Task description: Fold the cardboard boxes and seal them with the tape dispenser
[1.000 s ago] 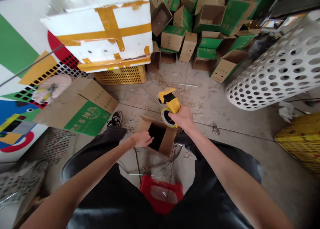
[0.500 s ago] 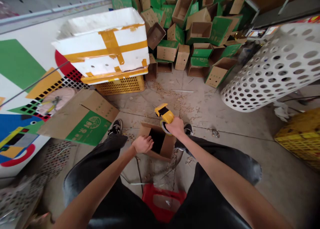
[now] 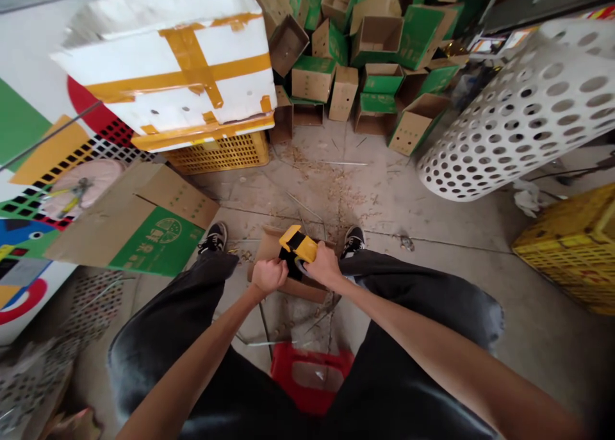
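Note:
My right hand [image 3: 324, 268] grips a yellow and black tape dispenser [image 3: 298, 246] and holds it down over a small brown cardboard box [image 3: 269, 248] on the floor between my feet. My left hand [image 3: 268, 275] is closed on the box's near left edge, right beside the dispenser. The box's opening is mostly hidden by both hands and the dispenser. My legs in dark trousers frame the box on either side.
A red stool [image 3: 312, 376] sits under me. A flattened green and brown carton [image 3: 139, 225] lies left. A taped white foam box [image 3: 168, 75] rests on a yellow crate [image 3: 221, 153]. Several green cartons [image 3: 365, 62] pile behind. A perforated white basket [image 3: 519, 113] and yellow crate [image 3: 571, 248] stand right.
My right hand brought the tape dispenser down and left, from above the box's far corner onto the box. My left hand closed on the box's edge beside it.

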`<state>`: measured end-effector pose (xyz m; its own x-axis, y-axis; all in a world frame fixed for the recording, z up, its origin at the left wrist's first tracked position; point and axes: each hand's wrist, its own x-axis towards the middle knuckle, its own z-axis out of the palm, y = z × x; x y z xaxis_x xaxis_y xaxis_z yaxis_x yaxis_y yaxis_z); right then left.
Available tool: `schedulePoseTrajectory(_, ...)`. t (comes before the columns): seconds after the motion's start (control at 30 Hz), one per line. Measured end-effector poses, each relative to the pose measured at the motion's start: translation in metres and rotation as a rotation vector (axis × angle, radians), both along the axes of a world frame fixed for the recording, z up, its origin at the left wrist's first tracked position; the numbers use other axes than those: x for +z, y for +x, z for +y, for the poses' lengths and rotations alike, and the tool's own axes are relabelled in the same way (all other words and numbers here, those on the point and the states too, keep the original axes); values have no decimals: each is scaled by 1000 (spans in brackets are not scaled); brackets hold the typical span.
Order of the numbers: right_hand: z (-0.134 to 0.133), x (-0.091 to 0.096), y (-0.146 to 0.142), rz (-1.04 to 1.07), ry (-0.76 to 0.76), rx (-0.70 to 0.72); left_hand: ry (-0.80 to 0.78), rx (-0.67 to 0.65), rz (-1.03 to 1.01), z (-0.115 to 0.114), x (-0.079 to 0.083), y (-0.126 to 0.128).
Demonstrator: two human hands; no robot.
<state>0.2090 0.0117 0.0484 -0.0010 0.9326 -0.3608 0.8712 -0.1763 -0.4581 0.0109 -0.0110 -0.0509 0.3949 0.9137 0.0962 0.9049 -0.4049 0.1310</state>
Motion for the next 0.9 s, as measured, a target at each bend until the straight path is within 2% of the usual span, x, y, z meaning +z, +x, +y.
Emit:
schedulePoseTrajectory(0.07, 10, 21, -1, 46, 36, -30, -6, 1, -2, 8, -2, 4)
schedulePoseTrajectory(0.2, 34, 66, 5, 182, 208, -75, -6, 2, -16, 20, -10, 8)
schedulePoseTrajectory(0.3, 54, 83, 13, 216, 275, -144, 17, -58, -41, 21, -17, 6)
schedulePoseTrajectory(0.43, 70, 73, 21, 222, 269, -238, 222, -133, -179, 16, -30, 0)
schedulePoseTrajectory(0.53, 72, 56, 25, 186, 163, -275, 310, -164, -261, 11, -35, -2)
schedulePoseTrajectory(0.63, 71, 46, 26, 156, 93, -251, 244, -122, -318, 10, -28, 1)
schedulePoseTrajectory(0.77, 73, 43, 26, 131, 87, -192, 105, -55, -340, 14, -8, 9)
schedulePoseTrajectory(0.9, 78, 38, 28, 129, 47, -173, 92, -42, -341, 19, 2, 11)
